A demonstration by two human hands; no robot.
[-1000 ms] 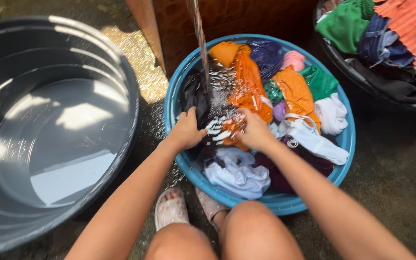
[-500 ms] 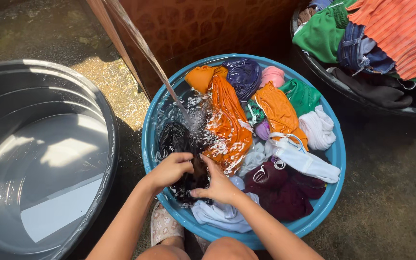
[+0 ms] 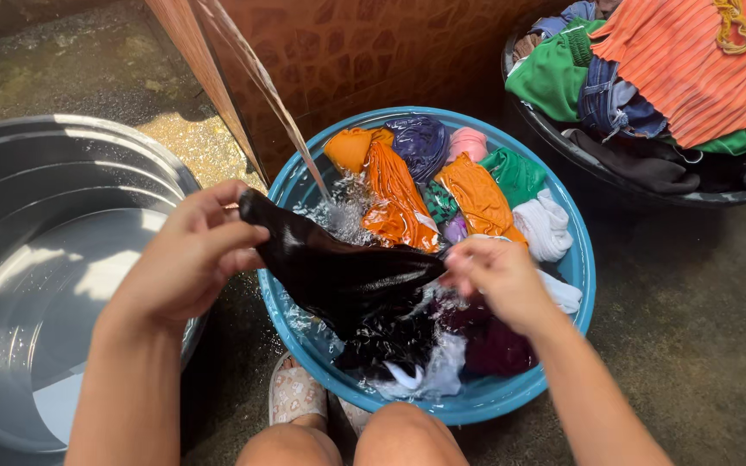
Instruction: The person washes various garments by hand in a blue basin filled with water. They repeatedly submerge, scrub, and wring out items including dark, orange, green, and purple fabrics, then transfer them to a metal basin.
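Note:
A wet black garment (image 3: 338, 272) is stretched between my two hands above the blue basin (image 3: 582, 289). My left hand (image 3: 187, 259) grips its left end near the basin's left rim. My right hand (image 3: 498, 276) grips its right end over the middle of the basin. The garment's lower part hangs down into the soapy water. The basin holds several soaked clothes: orange, purple, pink, green, white and dark red. A thin stream of water (image 3: 274, 99) falls into the basin's far left side.
A large grey tub (image 3: 144, 168) with shallow water stands at the left. A dark basin (image 3: 563, 142) piled with dry orange, green and blue clothes sits at the top right. A brown wall (image 3: 373, 52) is behind. My knees and sandalled feet (image 3: 295, 393) are below the blue basin.
My hands have lifted the black garment out of the blue basin and pulled it apart, left hand moving left and up. The camera view has come closer.

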